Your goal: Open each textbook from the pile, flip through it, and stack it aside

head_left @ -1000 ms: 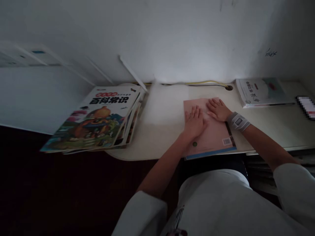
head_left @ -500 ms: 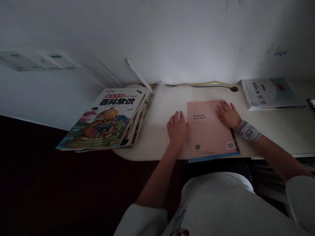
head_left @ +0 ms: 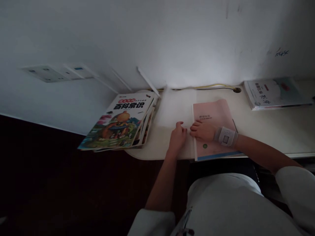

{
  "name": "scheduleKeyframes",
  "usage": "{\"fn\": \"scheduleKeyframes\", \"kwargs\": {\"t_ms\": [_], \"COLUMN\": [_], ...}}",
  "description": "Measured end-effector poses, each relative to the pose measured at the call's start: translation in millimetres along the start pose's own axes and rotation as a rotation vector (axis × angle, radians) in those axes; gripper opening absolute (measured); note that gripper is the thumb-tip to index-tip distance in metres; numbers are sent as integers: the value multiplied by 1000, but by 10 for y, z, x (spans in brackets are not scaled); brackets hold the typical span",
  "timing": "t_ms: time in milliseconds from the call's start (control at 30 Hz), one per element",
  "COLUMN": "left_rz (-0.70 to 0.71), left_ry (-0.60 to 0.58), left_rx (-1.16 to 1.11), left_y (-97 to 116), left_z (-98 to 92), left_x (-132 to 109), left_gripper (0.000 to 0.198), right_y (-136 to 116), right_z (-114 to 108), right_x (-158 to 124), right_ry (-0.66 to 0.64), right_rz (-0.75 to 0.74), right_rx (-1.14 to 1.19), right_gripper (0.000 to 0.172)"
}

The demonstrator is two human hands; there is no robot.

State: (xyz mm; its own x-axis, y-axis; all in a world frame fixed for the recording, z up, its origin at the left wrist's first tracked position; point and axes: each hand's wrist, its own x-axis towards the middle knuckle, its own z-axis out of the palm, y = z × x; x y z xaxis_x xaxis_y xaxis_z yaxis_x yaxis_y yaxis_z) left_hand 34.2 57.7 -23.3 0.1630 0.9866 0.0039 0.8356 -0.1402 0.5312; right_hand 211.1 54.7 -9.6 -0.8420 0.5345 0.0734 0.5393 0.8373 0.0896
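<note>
A pink softcover book (head_left: pixel 221 113) with Chinese print and a blue bottom strip lies closed on the white desk, its lower edge near the desk's front. My right hand (head_left: pixel 203 130), with a grey band at the wrist, reaches across the cover. Its fingers curl over the book's left edge, where a pale strip of pages shows. Just left of that edge, my left hand (head_left: pixel 178 136) rests on the desk with fingers loosely bent, index finger and thumb apart and nothing visible between them. The two hands are close but apart.
A stack of picture magazines (head_left: pixel 123 123) overhangs the desk's left end. Several thin books (head_left: pixel 273 93) lie at the back right. A yellow cable (head_left: pixel 209 86) runs along the wall to a round hole (head_left: pixel 237 90). The white desk (head_left: pixel 157 147) has a rounded front left corner.
My right hand has slid from the book's upper right side to its left edge. My left hand has come off the edge and its fingers have curled. The view has shifted slightly.
</note>
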Motion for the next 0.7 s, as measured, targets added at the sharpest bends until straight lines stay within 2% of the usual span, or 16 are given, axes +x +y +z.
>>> {"fn": "scheduleKeyframes", "kwargs": {"t_ms": [267, 433, 500, 567, 633, 700], "left_rz": [12, 26, 34, 43, 38, 24], "left_ry": [-22, 9, 30, 29, 15, 8], "left_rx": [-74, -100, -103, -124, -157, -180], "left_y": [-12, 13, 25, 29, 17, -10], "left_z": [-3, -46, -80, -121, -162, -199], "left_x": [-9, -5, 13, 35, 56, 73], "left_gripper": [38, 40, 39, 38, 38, 39], "right_y": [46, 90, 154, 245, 346, 437], "right_z": [-222, -611, -831, -1054, -1232, -1320], "right_x": [331, 283, 123, -150, -547, -1049], "right_ry": [-267, -303, -281, -232, -160, -16], "right_rz": [-122, -148, -141, -89, 42, 212], "right_rx": [-135, -183, -214, -243, -230, -174], "right_gripper": [24, 20, 19, 25, 29, 32]}}
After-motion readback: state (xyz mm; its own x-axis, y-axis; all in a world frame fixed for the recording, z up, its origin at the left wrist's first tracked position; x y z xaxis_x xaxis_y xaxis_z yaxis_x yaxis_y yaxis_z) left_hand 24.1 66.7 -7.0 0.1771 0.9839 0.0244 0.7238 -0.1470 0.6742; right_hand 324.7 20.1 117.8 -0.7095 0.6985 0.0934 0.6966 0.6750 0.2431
